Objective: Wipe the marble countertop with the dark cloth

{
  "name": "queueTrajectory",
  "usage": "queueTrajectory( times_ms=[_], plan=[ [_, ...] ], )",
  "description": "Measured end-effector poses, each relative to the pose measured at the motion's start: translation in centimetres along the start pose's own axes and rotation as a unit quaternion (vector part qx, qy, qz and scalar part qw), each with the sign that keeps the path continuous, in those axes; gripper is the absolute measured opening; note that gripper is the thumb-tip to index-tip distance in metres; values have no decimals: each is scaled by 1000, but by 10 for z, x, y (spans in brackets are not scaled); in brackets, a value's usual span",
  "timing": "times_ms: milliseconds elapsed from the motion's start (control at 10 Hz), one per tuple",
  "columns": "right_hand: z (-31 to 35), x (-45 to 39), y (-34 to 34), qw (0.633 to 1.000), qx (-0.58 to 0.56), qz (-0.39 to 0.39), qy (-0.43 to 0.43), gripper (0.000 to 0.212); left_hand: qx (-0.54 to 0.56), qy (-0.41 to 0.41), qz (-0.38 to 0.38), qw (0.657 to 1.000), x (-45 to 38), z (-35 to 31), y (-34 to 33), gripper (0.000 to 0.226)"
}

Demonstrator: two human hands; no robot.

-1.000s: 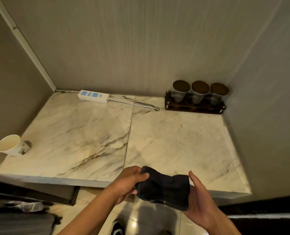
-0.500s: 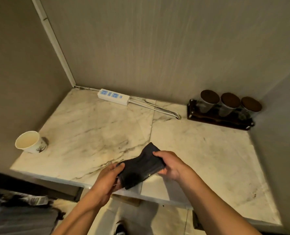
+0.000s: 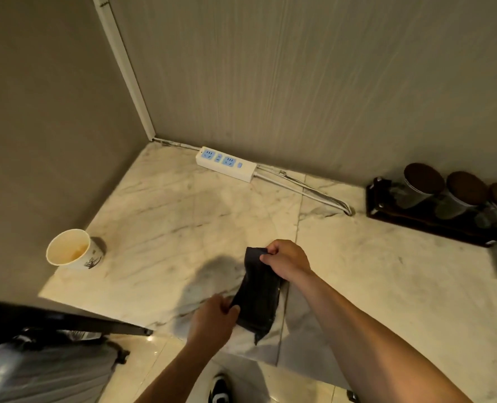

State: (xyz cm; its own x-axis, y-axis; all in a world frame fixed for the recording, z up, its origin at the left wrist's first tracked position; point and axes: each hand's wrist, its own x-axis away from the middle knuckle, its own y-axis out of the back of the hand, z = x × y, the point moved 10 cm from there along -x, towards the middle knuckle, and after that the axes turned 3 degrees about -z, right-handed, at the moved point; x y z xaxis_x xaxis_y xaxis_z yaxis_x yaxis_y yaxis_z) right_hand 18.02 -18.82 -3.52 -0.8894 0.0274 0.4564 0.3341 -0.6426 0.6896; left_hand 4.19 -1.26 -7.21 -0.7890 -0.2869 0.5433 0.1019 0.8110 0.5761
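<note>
Dark cloth: soft, light, folded; left hand and right hand are pinching opposite ends, seemingly just above the marble bench.

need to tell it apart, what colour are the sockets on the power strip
Light blue sockets on a white power strip, seen in the head view.

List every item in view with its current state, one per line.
Dark cloth: folded, held at both ends over the countertop.
Left hand: gripping the near end.
Right hand: pinching the far end.
Paper cup: upright, open.
Power strip: nothing plugged in.
Three jars: lidded, in a rack.
</note>
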Motion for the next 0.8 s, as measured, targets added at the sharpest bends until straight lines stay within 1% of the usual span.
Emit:
queueTrajectory(
  times_ms=[100,200,400,500,600,700,800],
  plan=[
    [-1,-3,-1,999,42,-22,5,9,-52,-16,-15,998,-5,-3,2,13],
    [-2,-7,-1,997,57,-49,16,14,-101,-26,-14,994,-8,-9,2,12],
    [-4,-10,1,996,50,-67,28,18,-129,-16,-5,991,-13,-9,2,15],
    [-6,-9,3,996,39,-72,34,21,-143,-21,-5,989,-14,-10,2,16],
    [-20,-6,11,997,12,-69,20,27,-172,-37,-5,984,-9,-15,2,21],
    [-27,0,29,996,7,-85,21,28,-205,-47,-7,978,-4,-24,7,27],
    [-29,21,76,986,20,-157,45,30,-284,-83,-47,954,2,-52,22,31]
  ],
)
